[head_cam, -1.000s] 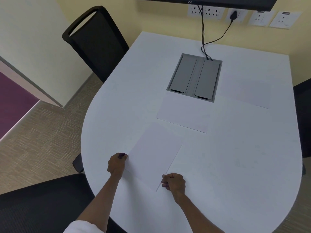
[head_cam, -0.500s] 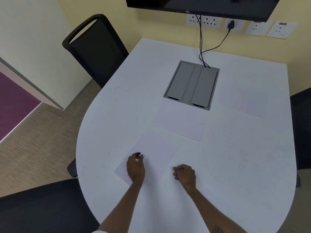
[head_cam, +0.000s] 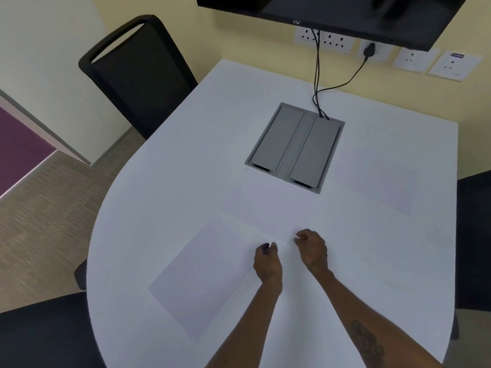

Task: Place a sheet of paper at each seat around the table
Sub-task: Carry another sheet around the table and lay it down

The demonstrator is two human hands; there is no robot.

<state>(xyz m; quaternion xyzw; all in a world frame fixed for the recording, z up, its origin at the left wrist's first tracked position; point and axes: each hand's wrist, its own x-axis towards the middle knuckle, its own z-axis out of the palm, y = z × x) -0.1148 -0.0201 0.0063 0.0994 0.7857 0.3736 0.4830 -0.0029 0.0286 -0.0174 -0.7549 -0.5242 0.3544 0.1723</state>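
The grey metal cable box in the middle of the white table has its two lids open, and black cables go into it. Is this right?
Not quite. In the head view, the grey metal cable box has both lids closed flat. The black cables do go into it, at its far edge.

**One head-worn view, looking down over the counter**

The single wide-angle camera sits above the rounded near end of the counter [head_cam: 164, 181], close in, facing forward and down along it toward the far wall, where a screen [head_cam: 332, 14] hangs beyond the counter.

Both hands, left [head_cam: 267, 262] and right [head_cam: 312, 248], rested curled on the table [head_cam: 159, 181] beside a sheet [head_cam: 204, 272].
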